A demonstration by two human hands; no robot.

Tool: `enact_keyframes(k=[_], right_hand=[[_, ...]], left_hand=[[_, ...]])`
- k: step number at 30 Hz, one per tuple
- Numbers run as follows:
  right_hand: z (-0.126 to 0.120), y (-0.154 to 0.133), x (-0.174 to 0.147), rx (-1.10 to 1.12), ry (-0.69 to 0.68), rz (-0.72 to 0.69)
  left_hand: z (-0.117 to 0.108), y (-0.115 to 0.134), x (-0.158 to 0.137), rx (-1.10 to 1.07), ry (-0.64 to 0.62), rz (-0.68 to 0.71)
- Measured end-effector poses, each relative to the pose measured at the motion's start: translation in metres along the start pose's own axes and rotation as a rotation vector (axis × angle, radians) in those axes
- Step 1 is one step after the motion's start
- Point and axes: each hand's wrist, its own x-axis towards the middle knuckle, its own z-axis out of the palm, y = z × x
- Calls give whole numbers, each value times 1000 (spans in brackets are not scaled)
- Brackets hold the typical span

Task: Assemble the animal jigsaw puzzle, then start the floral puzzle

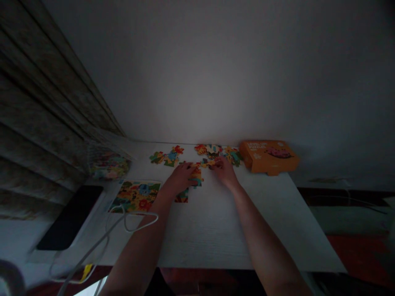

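Note:
Both my hands are over jigsaw pieces on a white table. My left hand [180, 179] lies on the left part of a joined puzzle section [196, 176], thumb and fingers apart and resting on it. At the section's upper right, my right hand [226, 172] has its fingers pinched on a small puzzle piece [211, 163], mostly covered by the fingertips. Loose puzzle pieces [168, 157] lie behind my left hand. More colourful pieces [209, 150] sit beyond my right hand, near the wall. Part of the joined section is hidden under my left hand.
An orange puzzle box [268, 157] stands at the back right against the wall. A picture card [135, 195] with animals lies left of my left forearm, a white cable [123, 216] crossing its lower edge. Farther left are a black phone [70, 218] and a clear bag [108, 164].

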Motion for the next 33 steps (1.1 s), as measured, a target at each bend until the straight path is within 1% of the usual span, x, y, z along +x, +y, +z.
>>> enact_keyframes(k=[3, 5, 7, 9, 12, 14, 16, 20, 22, 27, 33], right_hand=[[-10, 3, 5, 166, 72, 29], [-18, 4, 6, 187, 72, 69], [-23, 5, 5, 174, 6, 113], [-25, 6, 3, 153, -88, 144], [-25, 6, 1, 98, -205, 152], [-25, 4, 0, 38, -260, 117], [-24, 0, 0, -26, -284, 51], [-17, -11, -2, -161, -274, -98], [-12, -16, -2, -216, -276, -147], [-4, -21, -4, -287, -262, -214], [-8, -23, -13, -367, -267, -230]], left_hand=[[2, -1, 5, -18, 31, 16], [3, 0, 8, -23, 48, 13], [4, 1, 11, -24, 68, 3], [5, 2, 13, -25, 87, -4], [7, 1, 14, -26, 109, -9], [8, 1, 13, -18, 119, -4], [9, 0, 13, -13, 124, -1], [9, -1, 13, -30, 122, -4], [8, 0, 13, -32, 117, -7], [7, 2, 13, -22, 115, -9], [5, 3, 14, -25, 103, -20]])
